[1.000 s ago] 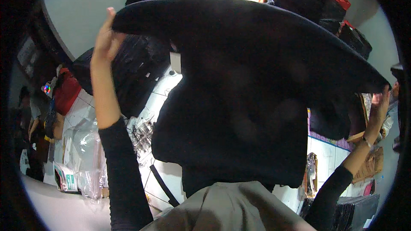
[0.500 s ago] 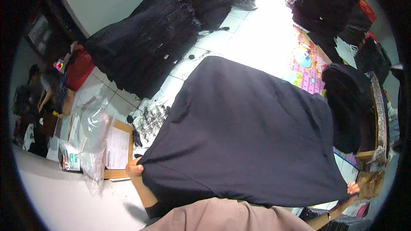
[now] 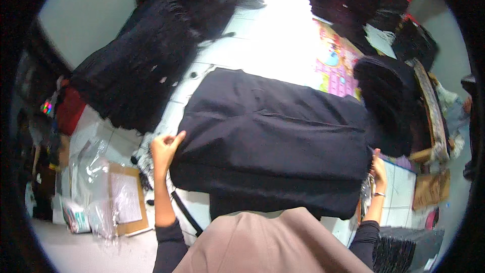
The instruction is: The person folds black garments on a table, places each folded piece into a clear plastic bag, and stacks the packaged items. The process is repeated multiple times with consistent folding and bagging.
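Observation:
A large piece of black cloth (image 3: 273, 144) stretches out before me, creased across its middle, its near part hanging in a fold close to my body. My left hand (image 3: 167, 149) pinches its left edge between thumb and fingers. At the opposite edge, my right hand (image 3: 378, 170) grips the cloth's side, its fingers partly turned out of sight. Both forearms reach forward in dark sleeves.
Large stacks of black cloth (image 3: 136, 55) lie on the tiled floor at far left, with more black piles (image 3: 386, 101) at right beside a wooden frame (image 3: 430, 114). A colourful mat (image 3: 336, 63) is beyond. Clear plastic bags (image 3: 91, 172) and a cardboard piece (image 3: 136, 199) sit at left.
Both hands have moved forward, away from my body, along the cloth's sides. The cloth, taut before, now has a crosswise crease and a folded near part. The view has shifted right.

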Demonstrator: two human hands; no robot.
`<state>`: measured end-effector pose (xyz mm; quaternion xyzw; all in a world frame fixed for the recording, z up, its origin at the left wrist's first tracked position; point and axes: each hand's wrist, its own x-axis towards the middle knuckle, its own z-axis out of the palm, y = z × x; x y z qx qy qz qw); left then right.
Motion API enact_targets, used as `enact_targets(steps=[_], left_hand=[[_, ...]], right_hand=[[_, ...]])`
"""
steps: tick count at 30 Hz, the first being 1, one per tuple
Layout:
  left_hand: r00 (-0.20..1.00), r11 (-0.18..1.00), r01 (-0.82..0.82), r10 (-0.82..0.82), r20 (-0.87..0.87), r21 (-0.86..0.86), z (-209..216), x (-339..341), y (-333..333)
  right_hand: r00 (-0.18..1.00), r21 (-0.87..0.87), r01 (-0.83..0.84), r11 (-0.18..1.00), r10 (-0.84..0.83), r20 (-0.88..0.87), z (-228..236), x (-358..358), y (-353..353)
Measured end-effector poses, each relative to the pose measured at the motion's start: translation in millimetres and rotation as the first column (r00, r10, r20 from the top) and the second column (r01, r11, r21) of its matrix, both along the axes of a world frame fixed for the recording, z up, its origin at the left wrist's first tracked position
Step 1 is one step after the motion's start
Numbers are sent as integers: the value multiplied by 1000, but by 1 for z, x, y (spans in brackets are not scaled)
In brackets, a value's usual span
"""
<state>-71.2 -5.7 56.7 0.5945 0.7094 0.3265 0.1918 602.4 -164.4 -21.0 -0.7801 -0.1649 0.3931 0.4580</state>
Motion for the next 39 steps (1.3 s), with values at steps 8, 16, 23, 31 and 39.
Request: enact_targets(steps=[8, 16, 23, 31, 39], left_hand=[[792, 989, 110, -26, 610, -100, 7, -38, -31], [772, 997, 50, -72, 631, 52, -36, -53, -53], [640, 980, -195, 149, 754, -28, -79, -41, -76], [958, 872, -284, 280, 71, 399, -80, 1, -112], [988, 888, -4, 75, -136, 460, -63, -9, -103]], right_hand=[[852, 401, -82, 912, -144, 503, 38, -21, -36], [761, 278, -39, 960, -152, 631, 39, -32, -75], [551, -288, -129, 949, 310, 775, -5, -32, -62], [455, 201, -648, 735, 162, 875, 72, -158, 133], [52, -271, -779, 565, 489, 871, 57, -352, 268]])
